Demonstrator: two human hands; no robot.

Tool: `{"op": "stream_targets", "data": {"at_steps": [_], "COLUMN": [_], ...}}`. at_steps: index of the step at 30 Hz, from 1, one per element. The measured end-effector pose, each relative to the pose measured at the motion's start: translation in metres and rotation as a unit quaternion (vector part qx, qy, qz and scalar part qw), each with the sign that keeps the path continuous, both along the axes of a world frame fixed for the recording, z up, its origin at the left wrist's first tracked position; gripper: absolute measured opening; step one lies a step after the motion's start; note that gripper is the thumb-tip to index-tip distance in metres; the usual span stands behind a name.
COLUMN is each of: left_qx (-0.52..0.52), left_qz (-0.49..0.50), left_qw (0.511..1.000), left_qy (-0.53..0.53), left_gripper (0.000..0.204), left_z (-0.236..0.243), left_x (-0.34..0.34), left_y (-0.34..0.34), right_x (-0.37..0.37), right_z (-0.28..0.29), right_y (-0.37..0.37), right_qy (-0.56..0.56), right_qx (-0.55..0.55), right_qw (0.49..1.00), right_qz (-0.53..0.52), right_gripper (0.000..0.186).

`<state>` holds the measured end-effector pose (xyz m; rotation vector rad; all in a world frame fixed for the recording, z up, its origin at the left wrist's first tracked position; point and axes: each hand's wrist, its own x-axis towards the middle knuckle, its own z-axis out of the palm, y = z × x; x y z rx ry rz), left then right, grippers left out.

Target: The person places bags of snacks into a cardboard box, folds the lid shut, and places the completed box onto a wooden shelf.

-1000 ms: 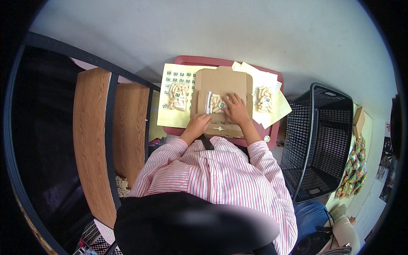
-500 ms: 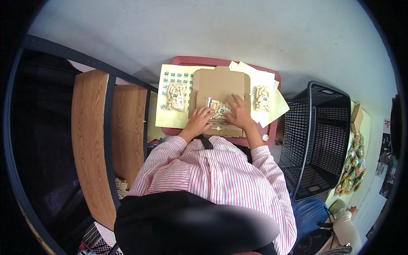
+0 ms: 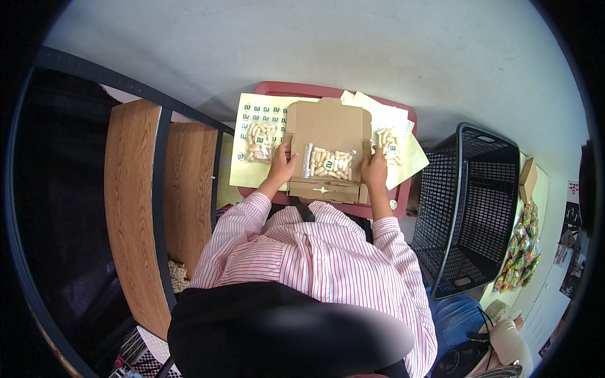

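Hands stand apart, one at each side of an open brown cardboard box (image 3: 329, 123) on a red desk (image 3: 315, 87). The left hand (image 3: 283, 166) takes the box's left wall, thumb over the inner side and fingers outside; the right hand (image 3: 375, 167) is clamped in the same way on the right wall. How firmly they press cannot be told.

Inside the box, toward the person, lies a clear bag (image 3: 340, 165) of short pale pieces, flat and lengthwise from left to right, with a green-and-white sticker near its middle and a clear strip at its left end. Neither hand touches it. The box's lid spreads open on the far side.

Left of the box, a second bag (image 3: 260, 143) of the same pieces rests on a yellow sheet (image 3: 252, 174) printed with rows of green marks. A third bag (image 3: 393, 153) lies just beside the right hand, over pale overlapping papers (image 3: 409, 162). Near the desk's close right corner is a small white disc (image 3: 393, 205).

A black slatted basket (image 3: 482, 208) stands to the right, with colourful packets (image 3: 522, 249) beyond it. Wood-grained boards (image 3: 131, 208) rise at the left.
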<state>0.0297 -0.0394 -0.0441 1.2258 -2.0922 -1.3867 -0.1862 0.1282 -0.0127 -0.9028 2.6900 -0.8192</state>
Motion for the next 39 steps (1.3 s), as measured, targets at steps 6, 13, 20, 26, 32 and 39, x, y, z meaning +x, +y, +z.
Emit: {"op": "stream_targets", "data": {"at_steps": [6,13,20,26,32,39], "left_qx": [0.047,0.18,0.309,0.367,0.37,0.348], "left_qz": [-0.061,0.015,0.146,0.174,0.14,0.156], "left_qw": [0.997,0.981,0.916,0.874,0.887,0.886], "left_qy": [-0.029,0.074,0.21,0.266,0.241,0.263], "left_gripper": [0.044,0.031,0.029,0.023,0.029,0.036], "left_z": [0.001,0.008,0.007,0.006,-0.005,-0.004], "left_x": [-0.007,-0.015,-0.025,-0.027,-0.025,-0.027], "left_y": [-0.019,-0.023,-0.015,-0.014,-0.018,-0.017], "right_x": [-0.016,-0.017,-0.007,-0.002,-0.01,-0.001], "right_z": [-0.029,-0.017,-0.027,-0.035,-0.04,-0.038], "right_y": [0.001,-0.006,-0.011,-0.016,-0.012,-0.017], "right_qy": [-0.09,-0.209,-0.315,-0.367,-0.381,-0.35], "right_qx": [-0.045,-0.136,-0.22,-0.306,-0.244,-0.314], "right_qw": [0.995,0.968,0.916,0.87,0.891,0.871], "right_qz": [0.018,-0.034,-0.116,-0.12,-0.04,-0.142], "right_gripper": [0.032,0.034,0.038,0.027,0.024,0.035]}}
